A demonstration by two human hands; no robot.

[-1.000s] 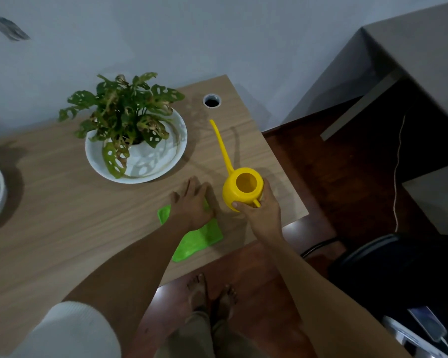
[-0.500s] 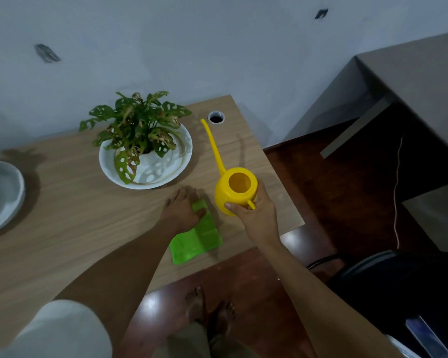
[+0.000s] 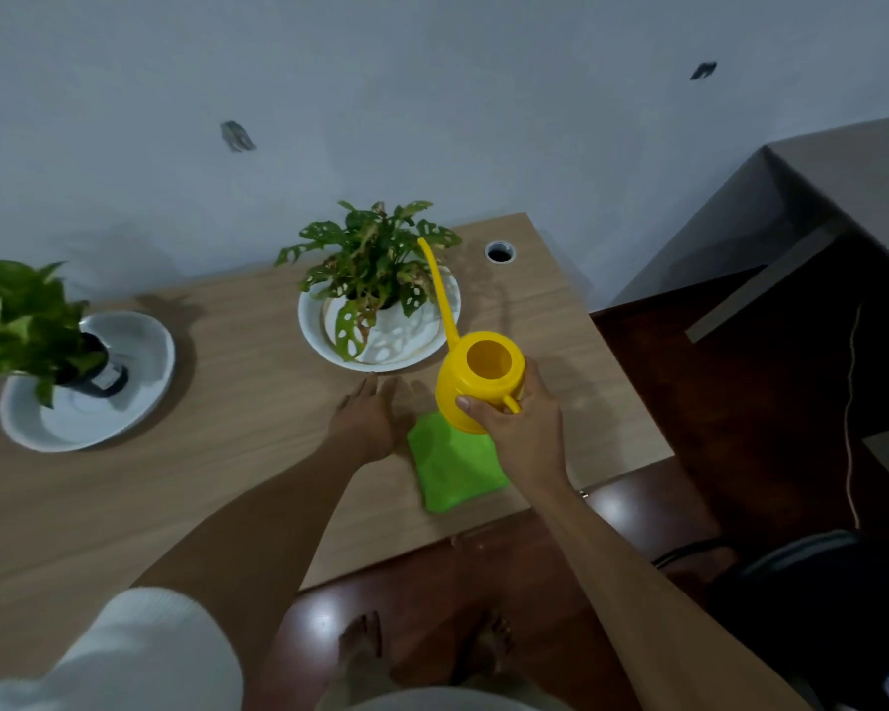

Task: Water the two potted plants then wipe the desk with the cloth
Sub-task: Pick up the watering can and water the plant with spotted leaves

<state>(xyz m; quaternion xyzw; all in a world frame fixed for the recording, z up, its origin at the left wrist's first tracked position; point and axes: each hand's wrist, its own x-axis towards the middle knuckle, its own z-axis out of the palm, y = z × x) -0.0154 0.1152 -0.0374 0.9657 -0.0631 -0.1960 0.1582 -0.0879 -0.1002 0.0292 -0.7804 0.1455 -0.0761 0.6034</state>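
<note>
My right hand [image 3: 522, 428] grips the yellow watering can [image 3: 478, 377] by its handle, lifted above the desk. Its long spout reaches up over the spotted-leaf plant [image 3: 375, 259], which stands in a white pot on a white dish [image 3: 311, 325]. My left hand [image 3: 368, 420] lies flat on the wooden desk [image 3: 227, 479], fingers spread, beside the green cloth [image 3: 452, 467]. The cloth lies near the desk's front edge, partly under the can. A second plant [image 3: 11, 320] in a dark pot stands on a white dish [image 3: 139, 361] at the far left.
A round cable hole [image 3: 500, 252] sits near the desk's back right corner. The wall runs right behind the desk. A grey table [image 3: 842, 187] stands to the right over dark floor, with a thin cable [image 3: 850, 402] hanging there. My bare feet [image 3: 422, 644] show below the desk edge.
My right hand has raised the can off the desk and swung its spout over the spotted-leaf plant. My left hand slid off the cloth to its left. The view shifted left, revealing the second plant.
</note>
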